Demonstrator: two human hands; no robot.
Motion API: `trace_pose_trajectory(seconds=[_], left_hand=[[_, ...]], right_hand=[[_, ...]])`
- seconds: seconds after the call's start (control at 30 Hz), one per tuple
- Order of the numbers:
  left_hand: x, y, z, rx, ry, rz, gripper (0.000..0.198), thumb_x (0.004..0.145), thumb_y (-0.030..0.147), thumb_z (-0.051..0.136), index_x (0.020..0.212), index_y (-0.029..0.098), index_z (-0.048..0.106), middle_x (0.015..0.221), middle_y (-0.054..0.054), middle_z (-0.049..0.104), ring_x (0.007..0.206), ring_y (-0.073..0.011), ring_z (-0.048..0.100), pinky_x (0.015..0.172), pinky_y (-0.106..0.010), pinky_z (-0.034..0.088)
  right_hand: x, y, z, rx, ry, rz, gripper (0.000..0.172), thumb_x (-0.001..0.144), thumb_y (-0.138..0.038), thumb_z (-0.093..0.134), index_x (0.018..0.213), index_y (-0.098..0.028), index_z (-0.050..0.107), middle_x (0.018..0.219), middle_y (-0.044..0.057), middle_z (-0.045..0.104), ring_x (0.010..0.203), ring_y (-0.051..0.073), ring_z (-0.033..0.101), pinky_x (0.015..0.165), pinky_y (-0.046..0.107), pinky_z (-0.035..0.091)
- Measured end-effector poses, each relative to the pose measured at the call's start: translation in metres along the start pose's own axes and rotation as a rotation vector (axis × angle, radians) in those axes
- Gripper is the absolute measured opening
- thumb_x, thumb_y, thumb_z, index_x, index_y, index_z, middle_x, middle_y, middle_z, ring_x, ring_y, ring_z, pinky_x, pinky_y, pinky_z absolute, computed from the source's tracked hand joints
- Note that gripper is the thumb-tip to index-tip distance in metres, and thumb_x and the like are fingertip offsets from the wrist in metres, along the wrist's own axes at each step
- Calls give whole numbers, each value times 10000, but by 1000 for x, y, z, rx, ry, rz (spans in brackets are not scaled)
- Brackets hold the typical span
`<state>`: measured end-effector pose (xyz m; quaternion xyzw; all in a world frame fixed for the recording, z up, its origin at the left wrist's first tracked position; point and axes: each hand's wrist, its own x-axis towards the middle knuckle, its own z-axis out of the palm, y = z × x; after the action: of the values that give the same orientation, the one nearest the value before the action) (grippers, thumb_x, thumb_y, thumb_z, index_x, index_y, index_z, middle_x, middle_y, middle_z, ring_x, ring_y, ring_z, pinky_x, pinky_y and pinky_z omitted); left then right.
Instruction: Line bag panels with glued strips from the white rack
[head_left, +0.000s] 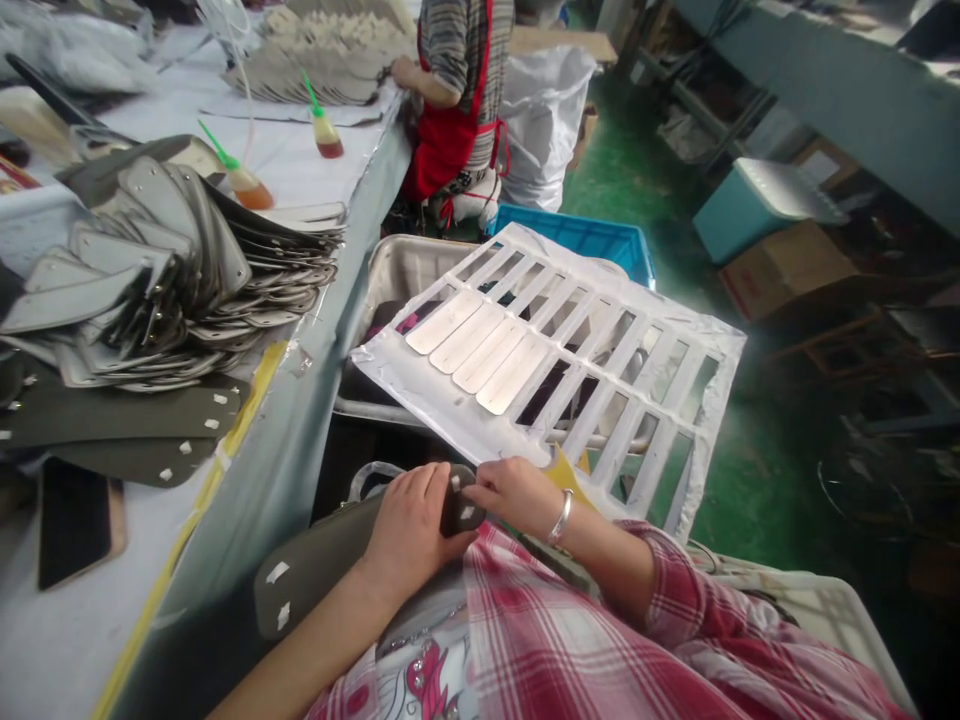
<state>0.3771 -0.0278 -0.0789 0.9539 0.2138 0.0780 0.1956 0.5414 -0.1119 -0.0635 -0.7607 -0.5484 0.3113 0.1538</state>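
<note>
A long dark grey-green panel (319, 560) with rounded ends lies across my lap, with small white tabs at both ends. My left hand (412, 520) is wrapped over it near its right end, thumb toward me. My right hand (517, 495), with a silver bracelet at the wrist, is closed in a pinch at that end, its fingertips touching the panel beside the white tabs. Whatever is between those fingertips is too small to make out. Just beyond my hands, a white slotted rack (442, 395) holds several pale flat strips (480, 350).
On the table at left are a pile of curved grey pieces (180, 270), tabbed panels (150, 425), a phone (79, 525) and two green-tipped bottles (247, 185) (326, 135). Bins (390, 260) stand under the rack. A person in a red apron (450, 140) works farther along the table.
</note>
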Motion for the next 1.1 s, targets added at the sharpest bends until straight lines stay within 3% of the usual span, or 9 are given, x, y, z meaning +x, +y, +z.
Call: trace_pose_trajectory(seconds=[0.33,0.63,0.73,0.87,1.0,1.03,1.1], left_hand=[[6,-1,0,4,-25,-16,696,703,639,562,1151,113,482,1088,-158,572,988,-312,542,854,-452,429],[4,1,-3,54,-40,-12,736,696,595,609,1212,95,446,1155,-158,555,1036,-299,519,906,-447,412],[-10,1,-13,103,41,81,757,727,559,610,1285,89,410,1279,-179,479,1172,-312,433,1009,-479,327],[-38,3,-22,154,90,161,459,803,459,578,1154,163,559,1198,-107,556,1166,-280,440,1066,-480,241],[-57,5,-27,149,94,136,540,780,540,568,1176,174,541,1227,-92,542,1168,-275,432,1082,-501,189],[-62,2,-32,130,128,117,535,777,549,565,1168,183,543,1246,-89,528,1179,-274,422,1083,-503,183],[-79,-8,-44,90,261,17,442,802,487,563,1135,196,554,1220,-84,535,1155,-258,440,1060,-484,231]], right_hand=[[5,-1,-5,-54,-36,34,292,844,-346,536,630,-163,610,583,16,571,524,98,454,495,220,259],[3,-6,-7,-254,-73,47,308,870,-425,488,742,-179,619,656,36,609,618,147,551,522,241,274],[3,-3,0,-220,-56,80,342,872,-473,477,741,-176,584,638,29,594,606,147,551,522,238,285],[0,3,16,-36,30,76,278,874,-446,479,804,-179,512,662,2,589,611,134,548,558,231,345],[1,15,26,207,31,20,275,875,-408,434,1038,-187,460,885,43,628,692,151,602,657,288,460],[3,17,25,256,14,15,347,861,-436,443,1106,-191,433,946,59,622,686,153,610,653,301,482],[7,15,21,246,104,-13,461,840,-483,459,1185,-184,396,1050,98,593,754,178,624,680,335,511]])
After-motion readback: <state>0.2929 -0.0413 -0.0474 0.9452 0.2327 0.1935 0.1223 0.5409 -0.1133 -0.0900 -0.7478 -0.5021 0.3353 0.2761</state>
